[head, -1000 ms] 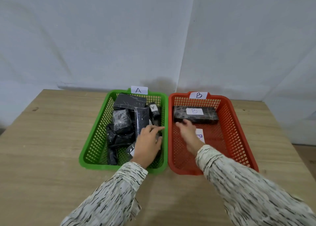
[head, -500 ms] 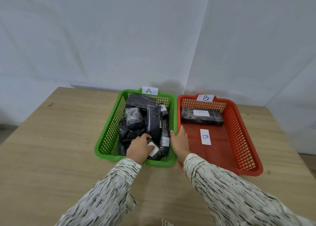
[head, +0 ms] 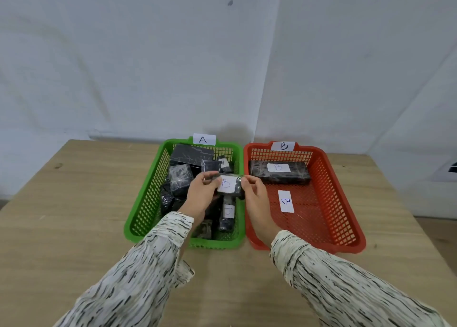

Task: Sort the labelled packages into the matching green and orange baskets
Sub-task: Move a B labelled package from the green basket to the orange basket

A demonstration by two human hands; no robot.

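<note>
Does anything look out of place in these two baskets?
Yes. The package marked B, pinched by the left hand and right hand, is over the green basket tagged A, not the orange basket tagged B. A white B label also lies in the orange basket with no package visible under it.

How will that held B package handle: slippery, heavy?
Probably slick: the package is wrapped in shiny, wrinkled film. Likely light: the left hand and right hand pinch it aloft at its ends. It looks boxy, so it is unlikely to roll.
</note>
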